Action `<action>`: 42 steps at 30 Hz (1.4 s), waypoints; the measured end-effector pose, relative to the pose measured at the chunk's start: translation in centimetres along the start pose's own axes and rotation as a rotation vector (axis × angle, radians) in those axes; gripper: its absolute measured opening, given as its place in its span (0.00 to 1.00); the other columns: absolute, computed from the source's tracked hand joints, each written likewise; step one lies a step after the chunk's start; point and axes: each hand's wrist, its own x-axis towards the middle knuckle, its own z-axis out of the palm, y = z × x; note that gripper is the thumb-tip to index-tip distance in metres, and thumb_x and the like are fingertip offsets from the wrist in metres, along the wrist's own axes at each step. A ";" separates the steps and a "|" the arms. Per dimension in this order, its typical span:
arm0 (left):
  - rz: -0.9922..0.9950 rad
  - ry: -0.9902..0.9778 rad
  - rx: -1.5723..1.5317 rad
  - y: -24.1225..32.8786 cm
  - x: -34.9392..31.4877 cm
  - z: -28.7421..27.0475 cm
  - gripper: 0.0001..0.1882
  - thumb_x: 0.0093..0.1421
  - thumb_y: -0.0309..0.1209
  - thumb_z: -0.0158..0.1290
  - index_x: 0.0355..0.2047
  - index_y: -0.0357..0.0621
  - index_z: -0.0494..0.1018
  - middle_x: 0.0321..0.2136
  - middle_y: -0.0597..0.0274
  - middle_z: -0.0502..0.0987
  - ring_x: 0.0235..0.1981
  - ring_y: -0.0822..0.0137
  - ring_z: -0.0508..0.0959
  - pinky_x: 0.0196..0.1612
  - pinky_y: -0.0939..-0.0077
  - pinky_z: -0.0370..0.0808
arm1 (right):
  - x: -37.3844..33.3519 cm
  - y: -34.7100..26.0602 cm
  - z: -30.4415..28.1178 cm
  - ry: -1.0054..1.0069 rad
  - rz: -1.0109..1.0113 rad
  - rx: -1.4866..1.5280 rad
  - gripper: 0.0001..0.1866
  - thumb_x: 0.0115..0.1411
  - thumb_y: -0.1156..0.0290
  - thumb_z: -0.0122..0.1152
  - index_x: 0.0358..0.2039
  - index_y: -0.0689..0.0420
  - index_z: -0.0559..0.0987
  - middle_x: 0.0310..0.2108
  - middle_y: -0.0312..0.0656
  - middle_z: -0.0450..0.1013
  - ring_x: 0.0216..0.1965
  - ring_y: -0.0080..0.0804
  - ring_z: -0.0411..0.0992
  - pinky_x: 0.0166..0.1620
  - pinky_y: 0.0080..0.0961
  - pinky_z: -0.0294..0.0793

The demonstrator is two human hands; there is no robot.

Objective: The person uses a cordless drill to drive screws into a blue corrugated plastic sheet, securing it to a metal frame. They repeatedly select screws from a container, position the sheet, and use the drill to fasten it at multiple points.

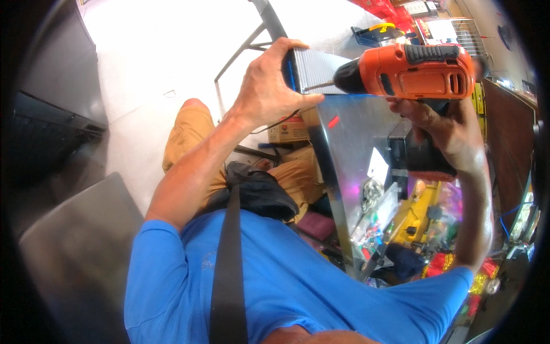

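Observation:
My left hand point(266, 83) grips the left end of a silver ridged metal block point(319, 62) with a dark end face, its thumb along the lower edge and its fingers over the top corner. In my right hand point(444, 129) is an orange and black cordless drill point(424, 71), held by the handle and pointing left. Its thin bit point(321, 86) reaches across the near edge of the block, close to my left thumb. Whether the tip is inside the metal or only against it, I cannot tell. The block is over the edge of a metal workbench point(355, 137).
A yellow tool point(421, 212) lies among jumbled small parts and bags on the bench's near right. A cardboard box point(289, 129) stands beneath the bench edge. To my left are a grey flat-topped piece point(80, 223) and a dark cabinet point(57, 69). Red packages point(387, 11) sit at the back.

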 end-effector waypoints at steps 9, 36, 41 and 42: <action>0.012 -0.007 -0.013 0.2 -0.1 -0.1 0.41 0.38 0.41 0.77 0.54 0.53 0.71 0.43 0.64 0.79 0.44 0.67 0.81 0.49 0.71 0.80 | -0.3 -1.7 -0.2 -0.098 0.081 -0.076 0.21 0.56 0.79 0.70 0.51 0.60 0.79 0.40 0.36 0.81 0.37 0.19 0.75 0.42 0.22 0.76; -0.005 -0.002 -0.018 -0.1 -0.3 0.2 0.45 0.37 0.44 0.77 0.56 0.54 0.69 0.50 0.60 0.75 0.52 0.63 0.77 0.58 0.66 0.76 | 0.1 -1.1 -0.6 -0.090 0.091 -0.104 0.19 0.56 0.76 0.71 0.49 0.58 0.81 0.34 0.34 0.80 0.30 0.16 0.73 0.32 0.17 0.72; 0.287 0.111 -0.022 -0.8 -0.3 0.8 0.36 0.41 0.46 0.76 0.50 0.59 0.73 0.56 0.62 0.73 0.59 0.61 0.72 0.62 0.64 0.73 | 0.3 -1.3 -0.7 -0.111 0.091 -0.099 0.19 0.56 0.78 0.71 0.49 0.59 0.81 0.37 0.36 0.81 0.35 0.19 0.76 0.39 0.21 0.76; 0.339 0.097 -0.019 -1.3 -0.3 0.8 0.32 0.42 0.44 0.75 0.47 0.57 0.74 0.57 0.62 0.71 0.58 0.60 0.73 0.62 0.64 0.74 | 0.3 -1.2 -0.7 -0.111 0.079 -0.100 0.19 0.56 0.78 0.71 0.49 0.59 0.81 0.38 0.37 0.81 0.36 0.20 0.77 0.40 0.22 0.77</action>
